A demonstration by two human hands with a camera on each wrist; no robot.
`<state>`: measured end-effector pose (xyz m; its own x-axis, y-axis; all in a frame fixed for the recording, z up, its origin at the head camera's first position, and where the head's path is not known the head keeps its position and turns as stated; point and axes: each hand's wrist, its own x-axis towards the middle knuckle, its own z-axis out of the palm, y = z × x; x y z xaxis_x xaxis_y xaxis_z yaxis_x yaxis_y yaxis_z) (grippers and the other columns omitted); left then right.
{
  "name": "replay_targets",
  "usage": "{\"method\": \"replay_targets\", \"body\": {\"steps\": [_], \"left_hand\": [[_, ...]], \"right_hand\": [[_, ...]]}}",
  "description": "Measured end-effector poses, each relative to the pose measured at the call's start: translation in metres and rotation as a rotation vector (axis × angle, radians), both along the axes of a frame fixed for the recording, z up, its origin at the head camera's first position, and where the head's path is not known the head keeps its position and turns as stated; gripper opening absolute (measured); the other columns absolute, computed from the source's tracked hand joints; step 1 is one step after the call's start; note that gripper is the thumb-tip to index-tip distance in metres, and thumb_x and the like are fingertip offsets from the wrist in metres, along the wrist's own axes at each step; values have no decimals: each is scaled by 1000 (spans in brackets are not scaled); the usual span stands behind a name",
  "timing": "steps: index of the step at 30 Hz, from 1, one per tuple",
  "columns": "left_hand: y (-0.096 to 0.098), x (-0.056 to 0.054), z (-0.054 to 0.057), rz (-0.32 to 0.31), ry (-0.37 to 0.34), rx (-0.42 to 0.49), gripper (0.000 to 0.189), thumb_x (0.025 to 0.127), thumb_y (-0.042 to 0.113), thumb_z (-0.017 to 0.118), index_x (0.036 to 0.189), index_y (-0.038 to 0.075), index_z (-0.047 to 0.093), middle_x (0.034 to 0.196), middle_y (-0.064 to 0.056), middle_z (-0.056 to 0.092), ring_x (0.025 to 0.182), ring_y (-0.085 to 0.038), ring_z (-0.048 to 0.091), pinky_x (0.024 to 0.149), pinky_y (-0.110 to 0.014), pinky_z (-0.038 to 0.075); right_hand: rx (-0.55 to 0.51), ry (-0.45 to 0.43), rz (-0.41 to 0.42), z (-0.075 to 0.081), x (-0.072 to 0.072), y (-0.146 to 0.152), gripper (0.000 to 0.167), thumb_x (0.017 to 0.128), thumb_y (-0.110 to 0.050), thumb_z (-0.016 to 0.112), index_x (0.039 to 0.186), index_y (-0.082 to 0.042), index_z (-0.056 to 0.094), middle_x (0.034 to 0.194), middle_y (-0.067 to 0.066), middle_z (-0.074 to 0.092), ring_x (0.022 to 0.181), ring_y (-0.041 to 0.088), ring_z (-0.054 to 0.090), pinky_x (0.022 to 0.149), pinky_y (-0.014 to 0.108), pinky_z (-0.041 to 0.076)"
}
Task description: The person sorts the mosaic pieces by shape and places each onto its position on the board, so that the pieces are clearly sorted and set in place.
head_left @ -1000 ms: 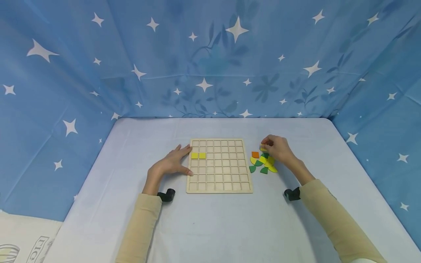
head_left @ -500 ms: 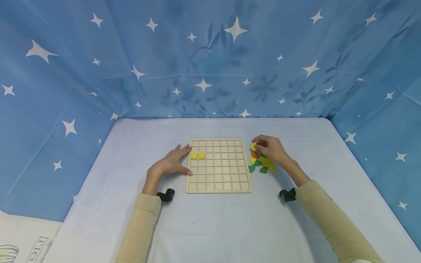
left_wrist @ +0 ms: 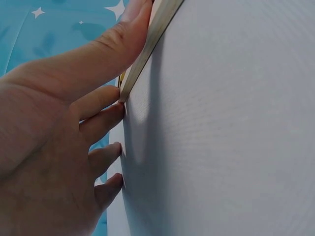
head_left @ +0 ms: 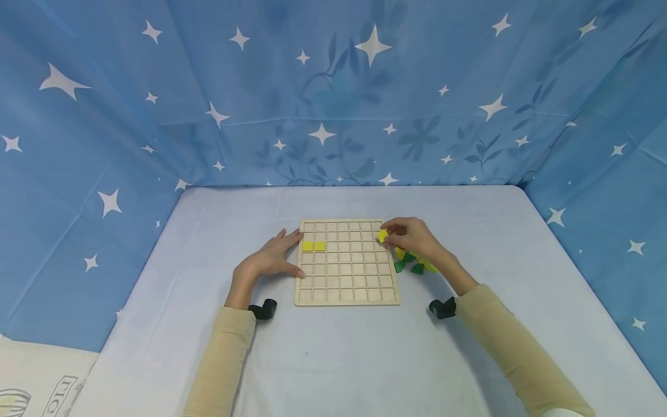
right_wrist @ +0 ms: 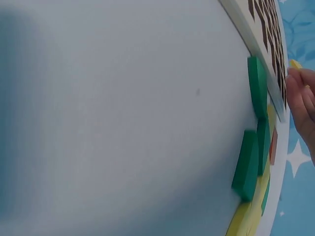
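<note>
A pale wooden grid board (head_left: 346, 303) lies on the table, with two yellow square tiles (head_left: 314, 247) side by side in cells at its left edge. My left hand (head_left: 271, 256) rests at that edge, thumb and fingers spread along the frame; the left wrist view shows the thumb against the board's side (left_wrist: 156, 42). Between thumb and fingers my right hand (head_left: 411, 236) pinches another yellow square tile (head_left: 383, 236) over the board's upper right edge. In the right wrist view only part of this hand (right_wrist: 304, 96) and a sliver of the tile show.
Right of the board lies a loose pile of green pieces (head_left: 418, 269) and yellow pieces (head_left: 429, 266), partly hidden by my right hand. In the right wrist view a green piece (right_wrist: 257, 86) lies close along the board's edge, with an orange piece (right_wrist: 273, 146) behind.
My right hand has moved left from above the pile to the board's right edge, carrying the yellow tile. The left hand stays at the board.
</note>
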<state>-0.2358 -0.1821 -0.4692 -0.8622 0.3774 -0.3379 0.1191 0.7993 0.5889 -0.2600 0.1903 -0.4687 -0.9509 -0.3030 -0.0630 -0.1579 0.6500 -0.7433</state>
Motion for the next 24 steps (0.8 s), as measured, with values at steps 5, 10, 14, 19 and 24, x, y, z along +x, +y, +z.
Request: {"method": "replay_targets", "body": {"steps": [5,10,14,19,24], "left_hand": [[0,0,0,-2,-5,0,111,77,38,90,165,16,25,174,-3,14,161,-36,-1,125,-67,11],[1,0,1,1,-8,0,111,77,39,90,165,17,26,174,-2,14,161,-35,-1,126,-66,11],[1,-1,1,-1,-10,0,111,77,39,90,165,17,26,174,-2,14,161,-35,-1,126,-66,11],[1,-1,3,-9,-10,1,112,77,38,91,165,15,25,174,-3,14,161,-35,-2,126,-65,10],[1,-1,3,-2,-17,7,112,77,37,91,165,16,25,174,-3,14,161,-36,-2,126,-65,9]], "right_hand": [[-19,-23,22,1,1,-14,33,96,-7,69,128,0,70,112,17,72,101,28,71,82,33,59],[-32,-39,50,1,0,-29,35,97,-8,69,131,0,68,113,16,72,102,27,71,86,36,59],[-44,-69,68,-1,-1,-40,35,97,-7,68,132,-2,68,110,13,73,100,24,71,86,35,60],[-57,-83,95,-1,-3,-54,33,96,-5,67,129,-2,70,106,11,73,96,20,70,84,33,59],[-71,-82,138,-3,-6,-67,33,93,-8,74,126,-1,72,101,10,75,88,17,72,83,32,60]]}}
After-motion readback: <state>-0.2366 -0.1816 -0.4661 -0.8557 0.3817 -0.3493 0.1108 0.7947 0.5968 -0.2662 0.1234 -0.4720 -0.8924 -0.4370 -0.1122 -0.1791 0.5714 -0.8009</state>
